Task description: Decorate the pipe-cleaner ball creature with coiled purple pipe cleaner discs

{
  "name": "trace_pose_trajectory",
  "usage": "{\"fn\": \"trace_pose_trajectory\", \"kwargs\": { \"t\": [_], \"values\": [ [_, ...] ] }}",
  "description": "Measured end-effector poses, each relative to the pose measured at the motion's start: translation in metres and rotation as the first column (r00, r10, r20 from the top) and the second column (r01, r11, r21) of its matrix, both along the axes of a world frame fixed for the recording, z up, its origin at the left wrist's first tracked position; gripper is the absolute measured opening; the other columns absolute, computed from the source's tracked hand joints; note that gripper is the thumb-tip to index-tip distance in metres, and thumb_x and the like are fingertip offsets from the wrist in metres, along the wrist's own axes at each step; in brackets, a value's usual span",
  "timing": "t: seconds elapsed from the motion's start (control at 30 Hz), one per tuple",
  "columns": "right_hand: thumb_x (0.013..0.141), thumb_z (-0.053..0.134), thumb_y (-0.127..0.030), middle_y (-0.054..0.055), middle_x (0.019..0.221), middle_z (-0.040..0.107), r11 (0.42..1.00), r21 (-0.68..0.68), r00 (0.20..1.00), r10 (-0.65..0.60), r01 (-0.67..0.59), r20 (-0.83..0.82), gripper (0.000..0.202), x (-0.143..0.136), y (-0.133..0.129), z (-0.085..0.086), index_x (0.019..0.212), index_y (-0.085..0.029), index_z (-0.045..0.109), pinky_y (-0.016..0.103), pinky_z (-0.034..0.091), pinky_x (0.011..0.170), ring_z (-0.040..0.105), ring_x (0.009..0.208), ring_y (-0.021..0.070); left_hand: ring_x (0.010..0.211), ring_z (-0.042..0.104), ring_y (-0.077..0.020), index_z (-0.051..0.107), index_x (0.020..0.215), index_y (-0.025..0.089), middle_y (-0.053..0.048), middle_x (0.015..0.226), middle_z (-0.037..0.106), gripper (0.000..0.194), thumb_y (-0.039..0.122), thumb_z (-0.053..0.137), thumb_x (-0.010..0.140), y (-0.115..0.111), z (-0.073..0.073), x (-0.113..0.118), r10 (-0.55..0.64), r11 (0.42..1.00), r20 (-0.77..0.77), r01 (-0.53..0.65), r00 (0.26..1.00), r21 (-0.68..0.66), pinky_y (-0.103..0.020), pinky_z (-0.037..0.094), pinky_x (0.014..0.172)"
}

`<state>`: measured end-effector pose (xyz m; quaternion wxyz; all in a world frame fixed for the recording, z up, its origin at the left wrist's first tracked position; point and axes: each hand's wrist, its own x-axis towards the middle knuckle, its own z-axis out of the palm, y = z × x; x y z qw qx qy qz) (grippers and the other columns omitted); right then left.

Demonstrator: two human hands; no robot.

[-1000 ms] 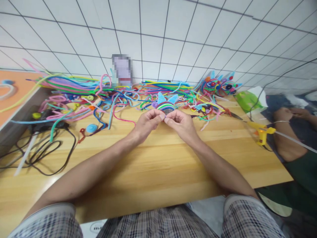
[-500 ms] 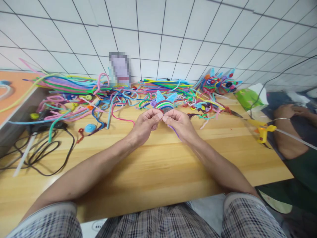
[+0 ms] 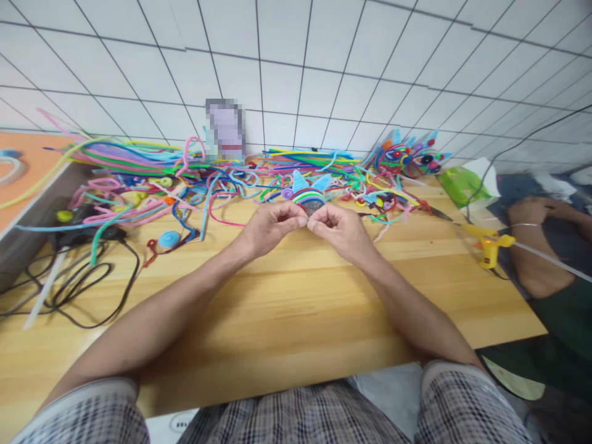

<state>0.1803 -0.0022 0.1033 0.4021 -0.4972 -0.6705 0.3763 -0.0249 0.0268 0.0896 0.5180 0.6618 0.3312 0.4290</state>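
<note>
Fingertips of my left hand and my right hand meet in pinches at the middle of the wooden table. What they pinch is too small to make out. Just behind the fingertips is a round striped piece with two light blue pointed ears and a grey speckled lower part. Whether the fingers touch it cannot be told. A purple button-like disc lies to its left.
Colourful pipe cleaners lie heaped along the wall. Two decorated animal heads stand back right. A yellow glue gun lies near another person's arm at right. Black cables coil at left.
The purple strand that hung below my right hand no longer shows. My fingers have shifted slightly, and more of the striped piece's grey part shows.
</note>
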Motion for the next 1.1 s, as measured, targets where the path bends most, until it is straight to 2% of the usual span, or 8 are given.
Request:
{"fn": "trace_pose_trajectory", "kwargs": {
  "t": [0.17, 0.37, 0.47, 0.6, 0.67, 0.77, 0.9, 1.1],
  "values": [
    [0.085, 0.075, -0.044, 0.000, 0.076, 0.072, 0.999, 0.000, 0.991, -0.038, 0.039, -0.129, 0.024, -0.008, -0.001, -0.010, 0.083, -0.021, 0.070, 0.028, 0.044, 0.064, 0.058, 0.067, 0.0134, 0.051, 0.038, -0.0076, 0.074, 0.082, 0.017, 0.006, 0.059, 0.052, 0.033, 0.045, 0.091, 0.075, -0.013, -0.009, 0.014, 0.125, 0.958, 0.245, -0.053, 0.961, -0.281, -0.024, 0.029, 0.051],
    [0.084, 0.072, -0.045, 0.000, 0.075, 0.069, 0.996, 0.007, 0.983, -0.082, 0.084, -0.164, 0.024, -0.016, -0.002, -0.017, 0.083, -0.021, 0.067, 0.029, 0.046, 0.066, 0.058, 0.068, 0.0138, 0.052, 0.040, -0.0057, 0.073, 0.083, 0.018, 0.006, 0.064, 0.054, 0.043, 0.046, 0.099, 0.065, -0.026, -0.018, 0.029, 0.260, 0.844, 0.415, 0.003, 0.872, -0.536, -0.021, 0.032, 0.052],
    [0.084, 0.068, -0.040, -0.002, 0.071, 0.065, 0.997, 0.021, 0.990, -0.077, 0.080, -0.116, 0.019, -0.013, -0.001, -0.014, 0.080, -0.022, 0.065, 0.028, 0.043, 0.063, 0.055, 0.065, 0.0134, 0.053, 0.040, -0.0068, 0.074, 0.083, 0.019, 0.005, 0.064, 0.055, 0.039, 0.048, 0.096, 0.069, -0.019, -0.020, 0.024, 0.181, 0.882, 0.364, 0.013, 0.914, -0.472, -0.022, 0.031, 0.052],
    [0.080, 0.064, -0.026, -0.003, 0.068, 0.063, 0.995, 0.086, 0.998, -0.046, 0.042, 0.046, 0.008, -0.006, -0.003, -0.005, 0.074, -0.023, 0.061, 0.028, 0.039, 0.061, 0.051, 0.061, 0.0125, 0.061, 0.048, -0.0100, 0.078, 0.088, 0.017, 0.001, 0.073, 0.066, 0.025, 0.041, 0.086, 0.082, -0.004, -0.014, 0.008, -0.019, 0.991, 0.104, 0.032, 0.994, -0.130, -0.026, 0.037, 0.059],
    [0.078, 0.064, -0.020, -0.004, 0.066, 0.062, 0.990, 0.138, 0.989, -0.042, 0.023, 0.140, 0.007, -0.004, -0.005, -0.001, 0.073, -0.023, 0.060, 0.028, 0.038, 0.061, 0.051, 0.061, 0.0123, 0.065, 0.051, -0.0115, 0.076, 0.086, 0.017, 0.000, 0.075, 0.068, 0.019, 0.035, 0.079, 0.087, -0.001, -0.009, 0.002, -0.070, 0.997, -0.038, 0.071, 0.997, 0.030, -0.027, 0.039, 0.063],
    [0.079, 0.065, -0.019, -0.003, 0.067, 0.061, 0.981, 0.193, 0.983, -0.059, 0.024, 0.177, 0.007, -0.004, -0.007, 0.001, 0.074, -0.023, 0.061, 0.029, 0.038, 0.062, 0.051, 0.062, 0.0128, 0.069, 0.053, -0.0127, 0.071, 0.084, 0.017, 0.000, 0.076, 0.066, 0.016, 0.030, 0.070, 0.093, -0.003, -0.006, 0.000, -0.032, 0.984, -0.125, 0.053, 0.992, 0.168, -0.028, 0.040, 0.067],
    [0.089, 0.067, -0.034, -0.002, 0.071, 0.065, 0.991, 0.130, 0.999, -0.044, 0.041, 0.020, 0.014, -0.008, -0.007, -0.003, 0.081, -0.023, 0.064, 0.029, 0.040, 0.061, 0.054, 0.064, 0.0133, 0.073, 0.052, -0.0137, 0.065, 0.088, 0.019, 0.000, 0.079, 0.061, 0.022, 0.039, 0.069, 0.097, -0.009, -0.012, 0.008, 0.050, 0.991, 0.016, -0.051, 0.999, 0.121, -0.028, 0.042, 0.070],
    [0.087, 0.073, -0.045, -0.001, 0.075, 0.066, 0.998, 0.023, 0.980, -0.054, 0.059, -0.192, 0.024, -0.018, -0.005, -0.015, 0.084, -0.023, 0.065, 0.030, 0.046, 0.065, 0.057, 0.068, 0.0140, 0.058, 0.035, -0.0106, 0.064, 0.088, 0.021, 0.005, 0.068, 0.047, 0.037, 0.055, 0.078, 0.091, -0.019, -0.028, 0.022, 0.137, 0.981, 0.264, -0.092, 0.955, -0.173, -0.026, 0.029, 0.054]
  ]
}}
